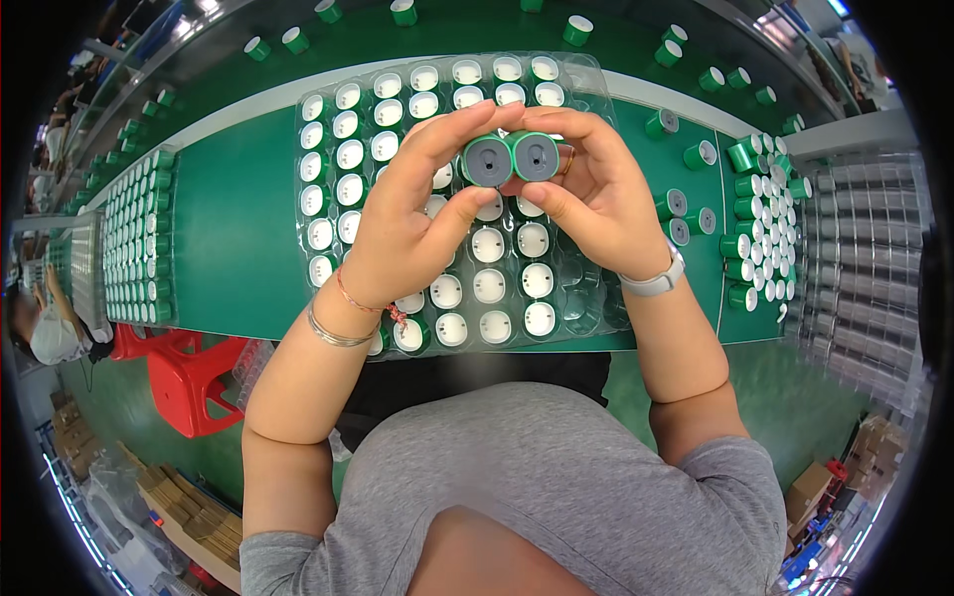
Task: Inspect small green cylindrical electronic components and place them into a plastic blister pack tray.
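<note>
Left hand (402, 223) pinching left green cap (488, 161), grey face up | right hand (596, 199) gripping right green cap (535, 156) | caps touching, held above clear blister tray (328, 149) | tray at green tabletop's (238, 228) near edge

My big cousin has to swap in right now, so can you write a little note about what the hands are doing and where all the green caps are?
Left hand: holds the left green cap, grey end facing the camera.
Right hand: holds the right green cap, pressed side by side against the first.
Both caps are held up above the clear plastic tray on the green table.
Done: most tray pockets hold caps, white faces up.
Left: a few pockets at the tray's right edge look empty; loose green caps lie to the right of the tray, and another filled tray sits far left.
</note>
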{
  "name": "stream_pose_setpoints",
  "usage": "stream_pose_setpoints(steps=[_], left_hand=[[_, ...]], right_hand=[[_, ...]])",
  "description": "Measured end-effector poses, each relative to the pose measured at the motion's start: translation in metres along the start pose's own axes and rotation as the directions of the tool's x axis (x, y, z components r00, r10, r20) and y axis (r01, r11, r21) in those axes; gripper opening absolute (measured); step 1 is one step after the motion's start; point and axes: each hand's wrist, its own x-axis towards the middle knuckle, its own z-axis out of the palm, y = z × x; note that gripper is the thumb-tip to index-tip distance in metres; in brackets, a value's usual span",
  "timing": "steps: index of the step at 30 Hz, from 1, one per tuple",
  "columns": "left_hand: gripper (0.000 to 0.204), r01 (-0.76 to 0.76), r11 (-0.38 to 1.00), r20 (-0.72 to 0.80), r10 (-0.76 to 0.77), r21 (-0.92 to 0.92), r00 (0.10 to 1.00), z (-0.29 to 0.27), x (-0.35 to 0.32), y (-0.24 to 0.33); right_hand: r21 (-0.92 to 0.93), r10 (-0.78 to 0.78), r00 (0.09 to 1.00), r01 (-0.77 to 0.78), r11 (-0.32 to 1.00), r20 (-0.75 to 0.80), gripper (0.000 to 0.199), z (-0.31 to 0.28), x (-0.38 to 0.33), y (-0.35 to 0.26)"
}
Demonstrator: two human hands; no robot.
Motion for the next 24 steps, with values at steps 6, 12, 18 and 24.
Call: stream_pose_setpoints(steps=[6,12,18,24], left_hand=[[0.059,-0.016,0.998,-0.054,0.013,-0.068,0.998,0.0032,0.0009,0.0008],[0.057,0.008,0.996,-0.074,-0.014,-0.084,0.997,0.0023,-0.0022,0.0000],[0.053,-0.028,0.996,-0.067,0.034,0.088,0.997,-0.0003,-0.0042,-0.0034],[0.051,-0.073,0.988,-0.051,0.080,0.136,0.995,-0.0004,-0.0030,-0.0036]], right_hand=[[0.001,0.011,1.000,-0.011,1.000,0.004,0.044,-0.0001,-0.0006,-0.0019],[0.000,0.048,0.999,-0.048,0.999,-0.005,0.044,-0.0014,0.0002,0.0013],[-0.096,-0.118,0.992,0.122,0.988,0.041,0.047,-0.0028,0.0015,0.0054],[-0.088,-0.138,0.990,0.142,0.986,0.041,0.048,-0.0025,0.0011,0.0052]])
